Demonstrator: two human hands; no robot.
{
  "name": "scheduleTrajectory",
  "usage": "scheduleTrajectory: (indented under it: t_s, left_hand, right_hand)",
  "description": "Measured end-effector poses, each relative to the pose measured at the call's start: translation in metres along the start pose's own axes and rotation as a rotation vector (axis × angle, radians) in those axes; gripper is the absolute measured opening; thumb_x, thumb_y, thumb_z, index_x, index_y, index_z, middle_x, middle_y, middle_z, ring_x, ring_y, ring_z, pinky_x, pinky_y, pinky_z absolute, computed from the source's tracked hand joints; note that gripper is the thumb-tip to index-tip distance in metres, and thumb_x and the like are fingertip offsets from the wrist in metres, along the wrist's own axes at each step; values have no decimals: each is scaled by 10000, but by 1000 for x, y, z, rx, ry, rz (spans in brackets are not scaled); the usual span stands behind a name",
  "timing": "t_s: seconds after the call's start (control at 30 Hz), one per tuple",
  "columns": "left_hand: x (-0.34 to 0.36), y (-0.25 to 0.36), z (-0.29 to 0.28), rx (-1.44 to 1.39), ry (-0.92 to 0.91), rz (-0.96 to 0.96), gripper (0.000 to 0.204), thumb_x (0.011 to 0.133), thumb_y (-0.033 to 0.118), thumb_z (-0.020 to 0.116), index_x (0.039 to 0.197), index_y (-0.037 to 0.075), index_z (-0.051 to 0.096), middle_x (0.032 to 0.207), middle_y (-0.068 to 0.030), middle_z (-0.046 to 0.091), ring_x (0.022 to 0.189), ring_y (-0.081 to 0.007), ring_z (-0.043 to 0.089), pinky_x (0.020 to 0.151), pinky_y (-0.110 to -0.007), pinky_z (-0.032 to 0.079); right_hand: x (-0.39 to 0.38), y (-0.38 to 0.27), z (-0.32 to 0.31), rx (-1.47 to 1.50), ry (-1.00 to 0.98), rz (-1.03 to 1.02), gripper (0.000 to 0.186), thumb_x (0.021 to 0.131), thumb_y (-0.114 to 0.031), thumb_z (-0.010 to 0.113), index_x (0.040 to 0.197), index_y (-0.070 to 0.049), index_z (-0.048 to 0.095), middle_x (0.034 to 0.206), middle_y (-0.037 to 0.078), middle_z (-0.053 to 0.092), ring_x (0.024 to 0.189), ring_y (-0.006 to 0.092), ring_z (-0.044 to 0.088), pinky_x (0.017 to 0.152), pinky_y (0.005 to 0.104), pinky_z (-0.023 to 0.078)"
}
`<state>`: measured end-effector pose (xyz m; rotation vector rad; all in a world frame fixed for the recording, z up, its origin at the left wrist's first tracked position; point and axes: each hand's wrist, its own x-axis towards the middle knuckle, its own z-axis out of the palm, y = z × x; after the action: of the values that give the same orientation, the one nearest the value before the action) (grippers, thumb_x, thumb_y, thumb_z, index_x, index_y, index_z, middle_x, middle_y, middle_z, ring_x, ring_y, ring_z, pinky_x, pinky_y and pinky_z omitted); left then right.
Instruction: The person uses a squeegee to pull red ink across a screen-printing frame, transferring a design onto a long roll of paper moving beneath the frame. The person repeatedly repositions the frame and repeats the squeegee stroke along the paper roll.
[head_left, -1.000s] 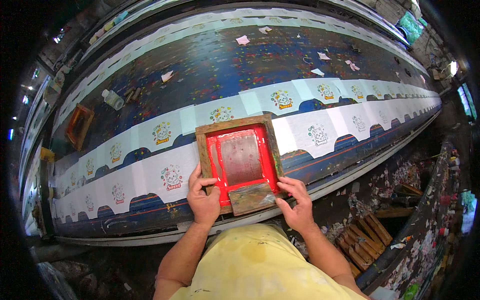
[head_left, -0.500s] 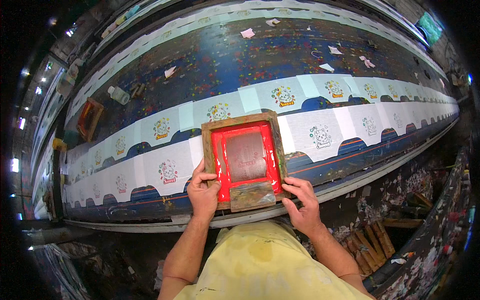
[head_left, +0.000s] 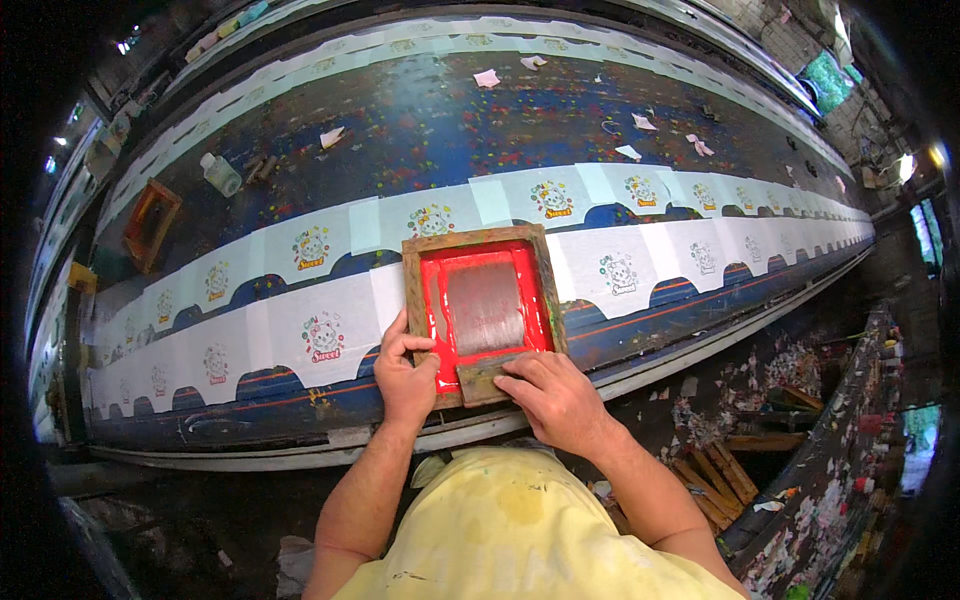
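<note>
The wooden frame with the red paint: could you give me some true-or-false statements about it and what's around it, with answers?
1. The left hand holds the left side of the wooden frame. True.
2. The right hand is away from the frame, touching nothing. False: it is on the wooden block at the frame's near end.
3. A bottle is on the table, to the frame's left. True.
4. The person's shirt is black. False: it is yellow.

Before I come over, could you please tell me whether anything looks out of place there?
Yes: loose pale scraps lie scattered on the speckled table, odd against the neatly rowed printed pieces. The wooden frame shows no obvious damage.
</note>
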<state>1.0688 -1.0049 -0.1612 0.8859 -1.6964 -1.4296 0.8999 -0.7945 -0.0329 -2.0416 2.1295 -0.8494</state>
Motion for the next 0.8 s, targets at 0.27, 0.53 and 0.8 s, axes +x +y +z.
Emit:
scheduleTrajectory:
  t_s: [0.27,0.53,0.8]
  left_hand:
    - [5,3,5,-216,30,-86,385,1034,-103,754,1415,-63,713,1739,-307,563,1598,-330,594,1333,-435,484]
    - [25,34,-1,-116,58,-281,573,1002,-131,752,1560,-38,656,1582,-247,701,1446,-300,694,1216,-417,589]
    - [28,52,6,36,116,-357,655,968,-155,753,1600,-40,628,1562,-227,708,1369,-265,721,1164,-393,599]
  right_hand:
    - [41,30,-17,60,-272,7,483,867,42,730,1341,-31,786,1211,189,768,1209,428,730,1061,517,616]
    - [111,101,-6,-23,-120,-76,467,840,53,745,1297,-30,799,1207,200,771,1231,436,720,1083,530,602]
    - [112,122,11,-1,-101,-135,538,820,42,771,1352,-32,789,1233,206,771,1193,448,732,1045,548,598]
